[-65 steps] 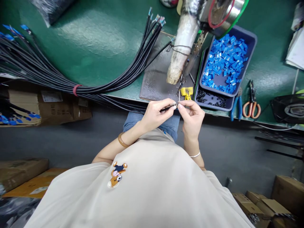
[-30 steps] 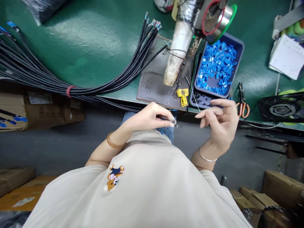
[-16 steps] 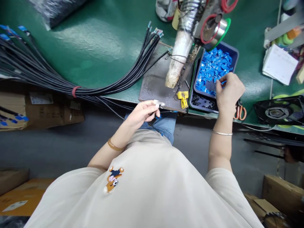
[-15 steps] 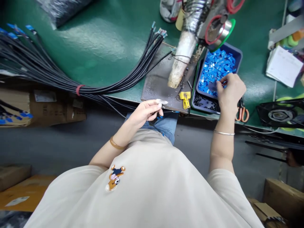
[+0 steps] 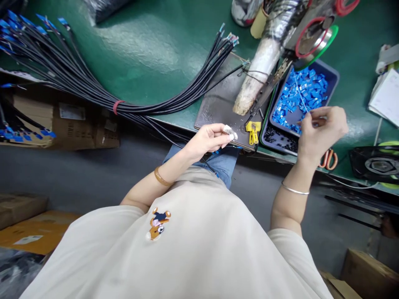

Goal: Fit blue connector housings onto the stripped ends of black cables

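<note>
My left hand point(image 5: 209, 140) pinches the end of a thin black cable point(image 5: 208, 162) at the bench's front edge, a small silvery tip showing at its fingertips. That cable runs down toward my lap. My right hand point(image 5: 321, 129) is curled beside a dark tray of small blue parts point(image 5: 299, 96), its fingers pinched on something too small to make out. A thin wire point(image 5: 299, 92) rises from those fingers toward the solder spool point(image 5: 314, 38). The wrapped soldering tool point(image 5: 260, 70) slants over a dark metal plate point(image 5: 218, 106) between my hands.
A banded bundle of black cables point(image 5: 118, 106) fans across the green bench point(image 5: 149, 54). A yellow clip point(image 5: 253, 129) lies by the plate, scissors point(image 5: 328, 157) at the bench edge, a fan point(image 5: 377, 164) and papers point(image 5: 386, 95) at the right. Cardboard boxes point(image 5: 62, 122) stand below.
Both hands first worked together on the cable end. My right hand then left it, reached into the blue-parts tray, and now has drawn back with fingers pinched. My left hand kept the cable.
</note>
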